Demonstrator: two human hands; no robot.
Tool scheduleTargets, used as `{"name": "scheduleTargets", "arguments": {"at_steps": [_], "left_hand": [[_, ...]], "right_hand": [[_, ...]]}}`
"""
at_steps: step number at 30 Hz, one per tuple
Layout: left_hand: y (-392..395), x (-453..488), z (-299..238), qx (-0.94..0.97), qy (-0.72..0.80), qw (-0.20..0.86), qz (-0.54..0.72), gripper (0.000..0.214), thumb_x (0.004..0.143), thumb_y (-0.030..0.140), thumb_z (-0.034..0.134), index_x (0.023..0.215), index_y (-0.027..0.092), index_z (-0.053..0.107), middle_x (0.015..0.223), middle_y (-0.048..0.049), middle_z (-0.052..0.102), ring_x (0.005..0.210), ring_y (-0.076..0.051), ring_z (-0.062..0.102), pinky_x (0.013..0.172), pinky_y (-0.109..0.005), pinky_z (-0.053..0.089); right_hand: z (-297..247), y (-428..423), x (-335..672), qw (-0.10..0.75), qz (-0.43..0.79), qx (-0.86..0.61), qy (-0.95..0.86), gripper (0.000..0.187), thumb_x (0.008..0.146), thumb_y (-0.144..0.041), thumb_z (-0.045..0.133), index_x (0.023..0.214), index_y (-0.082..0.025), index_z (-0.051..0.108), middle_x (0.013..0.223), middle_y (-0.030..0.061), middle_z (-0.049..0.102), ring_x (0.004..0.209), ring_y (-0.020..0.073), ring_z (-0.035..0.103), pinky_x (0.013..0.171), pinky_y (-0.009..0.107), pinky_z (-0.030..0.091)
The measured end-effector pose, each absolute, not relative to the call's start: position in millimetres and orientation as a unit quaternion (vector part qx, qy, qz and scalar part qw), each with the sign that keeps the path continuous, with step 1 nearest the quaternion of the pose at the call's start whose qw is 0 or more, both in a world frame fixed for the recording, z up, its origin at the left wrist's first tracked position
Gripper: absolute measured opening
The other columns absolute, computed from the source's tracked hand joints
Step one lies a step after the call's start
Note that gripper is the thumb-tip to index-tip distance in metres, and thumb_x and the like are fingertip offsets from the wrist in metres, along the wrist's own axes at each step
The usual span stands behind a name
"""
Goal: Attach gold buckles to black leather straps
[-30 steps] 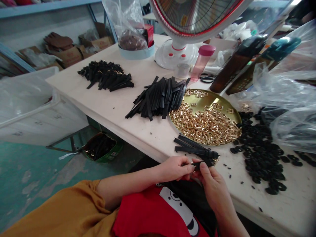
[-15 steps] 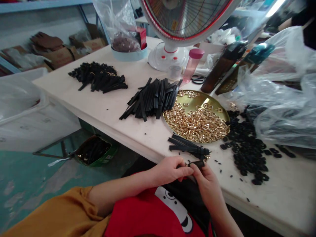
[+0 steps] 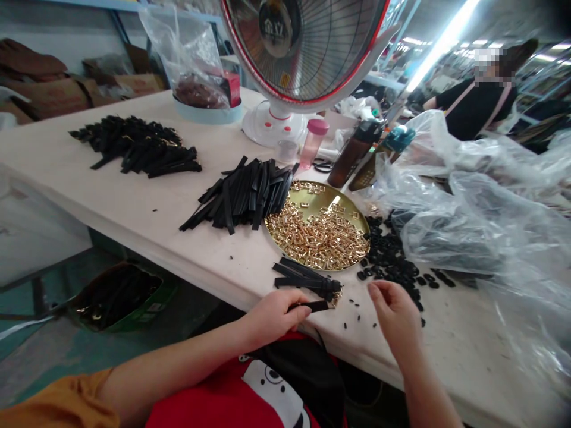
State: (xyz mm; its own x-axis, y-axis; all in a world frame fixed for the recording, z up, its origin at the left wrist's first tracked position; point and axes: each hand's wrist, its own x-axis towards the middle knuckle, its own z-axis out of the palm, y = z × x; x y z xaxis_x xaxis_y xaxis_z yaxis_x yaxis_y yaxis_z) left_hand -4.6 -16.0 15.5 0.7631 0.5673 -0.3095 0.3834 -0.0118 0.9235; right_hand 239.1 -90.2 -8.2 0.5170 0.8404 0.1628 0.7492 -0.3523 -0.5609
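My left hand (image 3: 272,315) pinches a short black strap (image 3: 312,306) with a gold buckle at its tip, held at the table's near edge. My right hand (image 3: 395,312) hovers to the right of it with curled fingers and nothing visible in them, close to the scattered black loops (image 3: 392,261). A small stack of finished straps (image 3: 303,276) lies just beyond my hands. Behind that stack, a round gold tray (image 3: 321,202) holds many gold buckles (image 3: 321,238). A pile of plain black straps (image 3: 245,193) lies left of the tray.
A second heap of black straps (image 3: 138,148) lies at far left. A standing fan (image 3: 303,53), a pink bottle (image 3: 314,139), a brown bottle (image 3: 354,151) and a bagged bowl (image 3: 200,95) stand behind. Clear plastic bags (image 3: 482,208) cover the right. A green bin (image 3: 116,294) sits on the floor. Another person (image 3: 477,101) works beyond.
My right hand has let go of the strap and moved right toward the black loops. The left hand keeps the strap. My view has swung right and up.
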Motion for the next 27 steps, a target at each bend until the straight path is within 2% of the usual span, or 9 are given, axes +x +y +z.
{"name": "scheduleTargets", "arguments": {"at_steps": [2, 5, 8, 10, 12, 17, 19, 22, 27], "left_hand": [[-13.4, -2.6, 16.8, 0.712, 0.345, 0.607, 0.072, 0.025, 0.082, 0.033, 0.041, 0.087, 0.015, 0.058, 0.058, 0.0029, 0.051, 0.057, -0.010, 0.046, 0.056, -0.020, 0.036], [-10.2, 0.6, 17.3, 0.717, 0.346, 0.602, 0.066, 0.026, 0.082, 0.033, 0.041, 0.086, 0.015, 0.058, 0.058, 0.0026, 0.052, 0.059, -0.010, 0.047, 0.058, -0.020, 0.037], [-7.3, 1.9, 19.0, 0.720, 0.348, 0.598, 0.063, 0.025, 0.083, 0.033, 0.040, 0.084, 0.015, 0.058, 0.059, 0.0027, 0.052, 0.060, -0.010, 0.048, 0.059, -0.020, 0.037], [-5.2, 2.3, 21.6, 0.722, 0.344, 0.597, 0.062, 0.024, 0.082, 0.032, 0.041, 0.084, 0.015, 0.058, 0.059, 0.0029, 0.052, 0.060, -0.010, 0.048, 0.059, -0.019, 0.037], [-3.7, 3.5, 24.6, 0.723, 0.343, 0.595, 0.067, 0.024, 0.082, 0.032, 0.041, 0.086, 0.015, 0.058, 0.059, 0.0031, 0.052, 0.061, -0.010, 0.047, 0.059, -0.019, 0.037], [-4.6, 11.8, 29.8, 0.722, 0.347, 0.586, 0.119, 0.025, 0.082, 0.032, 0.043, 0.089, 0.015, 0.059, 0.063, 0.0029, 0.053, 0.061, -0.009, 0.047, 0.057, -0.018, 0.035], [-6.7, 14.1, 29.6, 0.724, 0.349, 0.576, 0.149, 0.024, 0.082, 0.032, 0.043, 0.089, 0.016, 0.059, 0.065, 0.0030, 0.054, 0.060, -0.008, 0.047, 0.056, -0.018, 0.034], [-9.7, 12.5, 27.0, 0.735, 0.371, 0.538, 0.183, 0.023, 0.082, 0.032, 0.044, 0.089, 0.017, 0.059, 0.068, 0.0031, 0.056, 0.060, -0.008, 0.047, 0.055, -0.018, 0.034], [-15.3, 1.7, 23.3, 0.766, 0.398, 0.465, 0.195, 0.023, 0.083, 0.032, 0.043, 0.090, 0.019, 0.060, 0.073, 0.0023, 0.060, 0.064, -0.010, 0.052, 0.057, -0.019, 0.036]], "right_hand": [[-13.3, -79.4, 272.7, 0.162, -0.030, -0.853, -0.495, 0.027, 0.079, -0.040, 0.045, 0.083, -0.020, 0.063, 0.085, 0.0075, 0.059, 0.069, 0.0211, 0.055, 0.061, 0.033, 0.039], [-21.9, -65.4, 299.7, -0.020, -0.072, -0.843, -0.533, 0.025, 0.079, -0.035, 0.046, 0.080, -0.020, 0.066, 0.081, 0.0094, 0.059, 0.069, 0.0233, 0.056, 0.060, 0.034, 0.037], [-28.4, -59.4, 305.4, -0.079, -0.085, -0.832, -0.543, 0.022, 0.078, -0.033, 0.048, 0.078, -0.019, 0.066, 0.079, 0.0103, 0.059, 0.070, 0.0247, 0.056, 0.060, 0.035, 0.037], [-29.3, -61.0, 302.9, -0.036, -0.085, -0.835, -0.543, 0.021, 0.077, -0.032, 0.050, 0.080, -0.018, 0.064, 0.081, 0.0109, 0.059, 0.072, 0.0252, 0.056, 0.062, 0.035, 0.038], [-26.3, -65.6, 294.1, 0.066, -0.046, -0.845, -0.529, 0.021, 0.076, -0.034, 0.052, 0.081, -0.017, 0.062, 0.078, 0.0096, 0.060, 0.071, 0.0237, 0.056, 0.063, 0.035, 0.040], [-7.4, -75.6, 234.6, 0.411, 0.260, -0.770, -0.414, 0.030, 0.068, -0.044, 0.063, 0.085, -0.021, 0.056, 0.068, 0.0010, 0.059, 0.058, 0.0157, 0.054, 0.055, 0.029, 0.043], [-0.4, -76.1, 204.9, 0.502, 0.351, -0.701, -0.364, 0.033, 0.062, -0.041, 0.069, 0.085, -0.021, 0.056, 0.071, 0.0005, 0.060, 0.061, 0.0150, 0.055, 0.057, 0.028, 0.045], [3.9, -75.8, 171.6, 0.548, 0.432, -0.653, -0.294, 0.030, 0.059, -0.036, 0.073, 0.081, -0.021, 0.058, 0.071, -0.0002, 0.062, 0.064, 0.0148, 0.057, 0.062, 0.029, 0.048], [-3.5, -78.5, 152.1, 0.576, 0.486, -0.620, -0.218, 0.024, 0.059, -0.032, 0.074, 0.072, -0.019, 0.058, 0.065, -0.0023, 0.060, 0.060, 0.0121, 0.056, 0.062, 0.027, 0.049]]}}
